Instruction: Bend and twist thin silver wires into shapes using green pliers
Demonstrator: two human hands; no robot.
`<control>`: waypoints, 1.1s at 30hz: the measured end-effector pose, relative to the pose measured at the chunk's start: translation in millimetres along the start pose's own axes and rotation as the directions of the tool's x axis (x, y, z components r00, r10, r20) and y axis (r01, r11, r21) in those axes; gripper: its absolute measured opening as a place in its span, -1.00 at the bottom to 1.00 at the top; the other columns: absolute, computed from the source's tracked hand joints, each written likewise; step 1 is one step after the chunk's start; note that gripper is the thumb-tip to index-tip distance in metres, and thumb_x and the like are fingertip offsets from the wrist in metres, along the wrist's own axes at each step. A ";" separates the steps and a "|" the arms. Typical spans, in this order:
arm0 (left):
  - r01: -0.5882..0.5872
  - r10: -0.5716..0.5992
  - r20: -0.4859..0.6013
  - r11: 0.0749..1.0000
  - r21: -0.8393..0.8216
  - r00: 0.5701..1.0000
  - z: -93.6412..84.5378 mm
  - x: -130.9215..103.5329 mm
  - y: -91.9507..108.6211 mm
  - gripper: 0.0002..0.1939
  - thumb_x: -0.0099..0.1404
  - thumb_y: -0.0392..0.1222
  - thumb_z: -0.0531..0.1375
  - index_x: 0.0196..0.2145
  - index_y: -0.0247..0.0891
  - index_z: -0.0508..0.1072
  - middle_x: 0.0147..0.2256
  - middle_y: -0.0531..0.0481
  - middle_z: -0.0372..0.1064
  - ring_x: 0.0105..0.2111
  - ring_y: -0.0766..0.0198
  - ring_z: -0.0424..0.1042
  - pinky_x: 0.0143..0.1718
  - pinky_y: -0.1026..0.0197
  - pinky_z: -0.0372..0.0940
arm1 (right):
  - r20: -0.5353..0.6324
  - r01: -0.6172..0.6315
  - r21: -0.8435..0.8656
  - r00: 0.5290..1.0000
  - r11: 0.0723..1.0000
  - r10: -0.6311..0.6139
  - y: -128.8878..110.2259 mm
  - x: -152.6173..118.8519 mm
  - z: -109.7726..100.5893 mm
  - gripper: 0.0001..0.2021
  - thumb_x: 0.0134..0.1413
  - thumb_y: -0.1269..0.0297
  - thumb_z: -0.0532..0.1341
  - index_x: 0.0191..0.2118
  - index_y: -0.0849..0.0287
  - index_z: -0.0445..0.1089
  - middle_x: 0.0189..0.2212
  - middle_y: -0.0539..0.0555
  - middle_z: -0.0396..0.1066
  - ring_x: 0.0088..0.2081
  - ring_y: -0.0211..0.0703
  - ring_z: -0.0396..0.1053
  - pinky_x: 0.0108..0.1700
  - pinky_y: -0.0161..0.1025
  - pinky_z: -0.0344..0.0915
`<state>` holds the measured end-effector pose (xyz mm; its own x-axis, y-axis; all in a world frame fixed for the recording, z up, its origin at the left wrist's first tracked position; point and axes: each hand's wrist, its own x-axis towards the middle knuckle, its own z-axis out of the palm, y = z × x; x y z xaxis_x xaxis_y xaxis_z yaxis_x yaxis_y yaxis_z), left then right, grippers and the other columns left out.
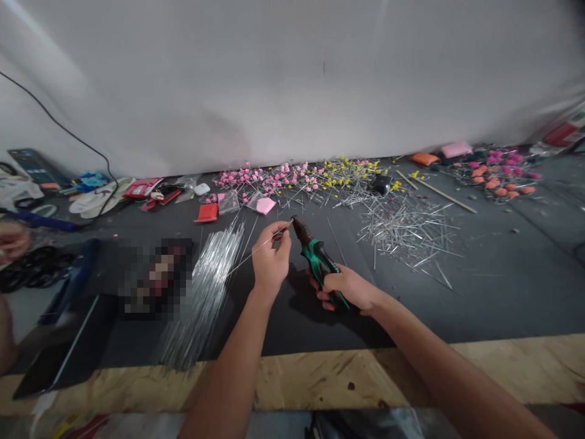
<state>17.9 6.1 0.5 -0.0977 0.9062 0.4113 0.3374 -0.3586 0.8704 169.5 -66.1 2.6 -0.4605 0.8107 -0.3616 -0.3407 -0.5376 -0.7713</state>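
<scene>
Between thumb and fingers, my left hand [271,255] pinches a thin metal wire [261,245], which slants down to the left. My right hand [340,286] is wrapped round the green and black handles of a pair of pliers [314,251]. The dark jaws of the pliers meet the wire's end just beside my left fingertips; whether they are clamped on it I cannot tell. To the left of my left hand lies a thick bundle of straight silver wires [205,286]. A loose pile of shorter wire pieces [406,228] spreads out right of the pliers.
Along the wall lie wires with pink tips [274,178], yellow tips [350,174] and orange and magenta tips [500,174]. A red packet [207,213] and a pink packet [265,205] sit nearby. At left are a dark tablet-like object [68,347] and another person's hand [13,241].
</scene>
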 end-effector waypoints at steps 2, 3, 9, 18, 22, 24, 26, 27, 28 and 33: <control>-0.068 0.067 0.008 0.995 0.069 0.998 -0.9 0.2 -2.7 -0.80 0.21 -0.19 0.09 -0.21 -0.24 0.40 -0.26 -0.08 0.42 -0.28 0.27 0.42 -0.22 0.22 0.30 | 0.006 -0.002 -0.003 1.000 1.000 0.002 -0.2 0.1 0.1 -0.76 -0.27 0.46 0.09 -0.33 0.18 0.21 -0.48 -0.04 0.17 -0.59 -0.38 0.08 -0.62 -0.37 0.07; -0.093 0.093 0.004 0.991 0.095 0.996 -1.2 0.6 -3.7 -0.79 0.22 -0.18 0.08 -0.20 -0.24 0.40 -0.25 -0.08 0.41 -0.27 0.26 0.42 -0.21 0.21 0.30 | 0.009 -0.006 -0.006 1.000 1.000 0.006 -0.5 -0.1 0.3 -0.75 -0.28 0.46 0.08 -0.33 0.18 0.21 -0.48 -0.04 0.17 -0.59 -0.37 0.08 -0.62 -0.37 0.07; -0.094 0.100 -0.046 0.989 0.117 0.994 -3.4 4.2 -4.1 -0.80 0.27 -0.17 0.02 -0.23 -0.24 0.40 -0.27 -0.04 0.41 -0.36 0.32 0.43 -0.27 0.25 0.30 | 0.015 -0.017 -0.032 1.000 0.999 0.018 -3.1 -1.5 1.3 -0.75 -0.30 0.48 0.07 -0.34 0.18 0.21 -0.48 -0.03 0.19 -0.60 -0.37 0.08 -0.63 -0.35 0.07; -0.021 0.015 -0.054 0.993 -0.113 0.998 4.0 -6.5 8.7 -0.78 0.19 -0.15 0.14 -0.20 -0.23 0.40 -0.25 -0.05 0.44 -0.31 0.30 0.44 -0.24 0.23 0.34 | -0.104 0.113 -0.316 0.983 0.942 -0.153 7.3 -6.1 5.1 -0.79 -0.20 0.46 0.08 -0.32 0.15 0.18 -0.50 -0.07 0.22 -0.61 -0.37 0.16 -0.56 -0.33 0.14; 0.068 -0.099 -0.095 0.956 -0.287 0.991 5.2 -8.4 21.6 -0.79 0.14 -0.15 0.19 -0.26 -0.26 0.42 -0.32 -0.05 0.44 -0.34 0.31 0.44 -0.31 0.25 0.37 | -0.158 0.205 -0.356 0.948 0.912 -0.275 5.6 -10.4 10.5 -0.53 -0.17 0.47 0.09 -0.08 0.00 0.00 -0.39 -0.10 0.26 -0.58 -0.37 0.18 -0.53 -0.35 0.15; 0.094 -0.133 -0.091 0.934 -0.346 0.987 4.2 -7.5 27.1 -0.80 0.12 -0.16 0.20 -0.28 -0.26 0.42 -0.36 -0.03 0.44 -0.39 0.33 0.44 -0.36 0.27 0.37 | -0.173 0.237 -0.379 0.931 0.895 -0.320 4.8 -10.8 12.0 -0.51 -0.17 0.48 0.10 -0.08 -0.01 -0.04 -0.37 -0.10 0.26 -0.53 -0.36 0.18 -0.50 -0.36 0.13; 0.105 -0.153 -0.083 0.903 -0.416 0.985 2.9 -6.3 31.4 -0.78 0.11 -0.17 0.22 -0.25 -0.25 0.41 -0.38 -0.01 0.44 -0.42 0.34 0.44 -0.38 0.28 0.37 | -0.166 0.263 -0.419 0.919 0.869 -0.358 4.5 -10.5 12.6 -0.55 -0.17 0.50 0.10 -0.12 0.02 -0.02 -0.35 -0.07 0.27 -0.46 -0.33 0.19 -0.45 -0.36 0.13; 0.106 -0.159 -0.084 0.887 -0.449 0.984 2.3 -5.9 33.1 -0.76 0.10 -0.18 0.22 -0.23 -0.24 0.40 -0.38 -0.01 0.45 -0.41 0.34 0.44 -0.38 0.28 0.37 | -0.160 0.273 -0.439 0.914 0.856 -0.374 4.5 -10.3 12.7 -0.57 -0.17 0.51 0.10 -0.14 0.03 0.00 -0.34 -0.06 0.27 -0.43 -0.32 0.19 -0.42 -0.36 0.13; 0.103 -0.163 -0.087 0.874 -0.474 0.983 1.6 -5.5 34.7 -0.77 0.10 -0.19 0.23 -0.24 -0.23 0.41 -0.38 0.00 0.45 -0.41 0.34 0.44 -0.38 0.28 0.37 | -0.156 0.279 -0.459 0.910 0.843 -0.385 4.4 -10.2 12.8 -0.59 -0.17 0.52 0.10 -0.16 0.04 0.01 -0.33 -0.06 0.27 -0.41 -0.31 0.18 -0.40 -0.35 0.13; 0.081 -0.165 -0.114 0.846 -0.528 0.980 -1.6 -4.0 40.5 -0.87 0.08 -0.23 0.24 -0.35 -0.25 0.46 -0.44 0.03 0.46 -0.44 0.37 0.44 -0.39 0.30 0.36 | -0.153 0.240 -0.557 0.911 0.795 -0.382 1.6 -11.3 13.9 -0.77 -0.14 0.52 0.09 -0.31 0.10 0.16 -0.39 -0.05 0.25 -0.38 -0.28 0.19 -0.30 -0.29 0.13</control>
<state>30.4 -12.4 34.5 -0.2577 0.9216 0.2904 -0.2167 -0.3480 0.9121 162.8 -79.3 12.8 -0.1643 0.9797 -0.1146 0.0748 -0.1035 -0.9918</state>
